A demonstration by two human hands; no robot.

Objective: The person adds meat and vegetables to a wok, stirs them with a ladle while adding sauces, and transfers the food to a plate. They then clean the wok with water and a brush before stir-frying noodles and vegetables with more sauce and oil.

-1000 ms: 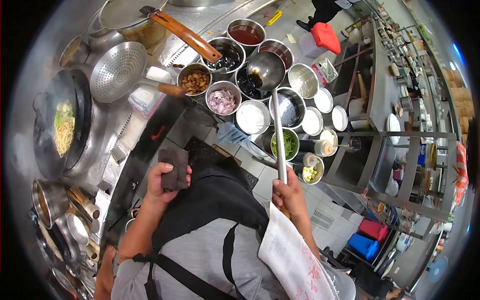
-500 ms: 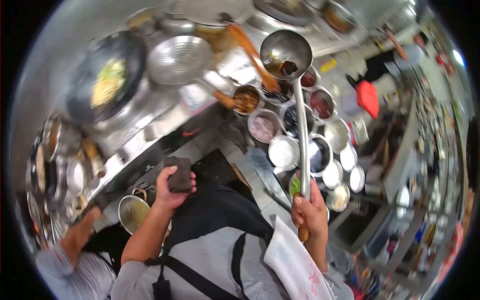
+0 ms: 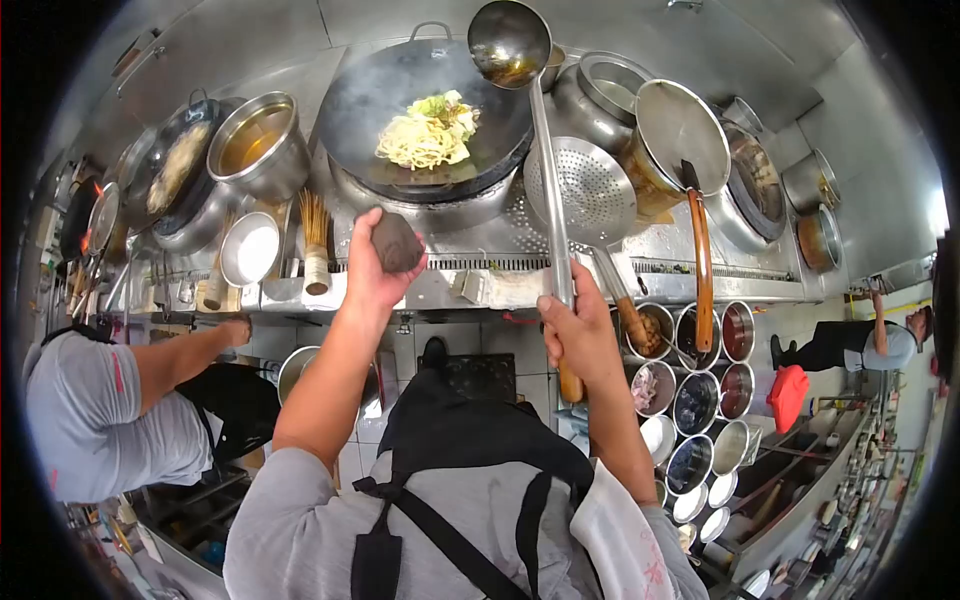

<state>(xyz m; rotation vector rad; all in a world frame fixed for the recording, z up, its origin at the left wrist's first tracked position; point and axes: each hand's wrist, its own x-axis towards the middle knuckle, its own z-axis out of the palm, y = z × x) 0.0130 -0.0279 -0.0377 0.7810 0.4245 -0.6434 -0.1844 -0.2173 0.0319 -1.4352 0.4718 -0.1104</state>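
My left hand [image 3: 378, 265] grips a dark folded cloth or pad [image 3: 397, 243] in front of a large black wok [image 3: 350, 115]. Pale noodles with green leaves [image 3: 430, 132] lie in the steaming wok. My right hand [image 3: 580, 325] is wrapped round the handle of a long metal ladle [image 3: 553, 190]. The ladle's bowl, with some brown sauce in it, hangs over the wok's right side. A perforated strainer [image 3: 582, 190] rests on the stove behind the ladle handle.
A pot of yellowish liquid [image 3: 290, 165], a white bowl [image 3: 250, 248] and a bamboo brush [image 3: 316, 250] stand left of the wok. Seasoning pots [image 3: 696, 401] cluster at the right. A co-worker [image 3: 130, 400] stands at the left; another person [image 3: 880, 335] is far right.
The view has turned to face the stove, and the wok now lies straight ahead. Both hands have moved forward to the stove edge, still holding the pad and the ladle.
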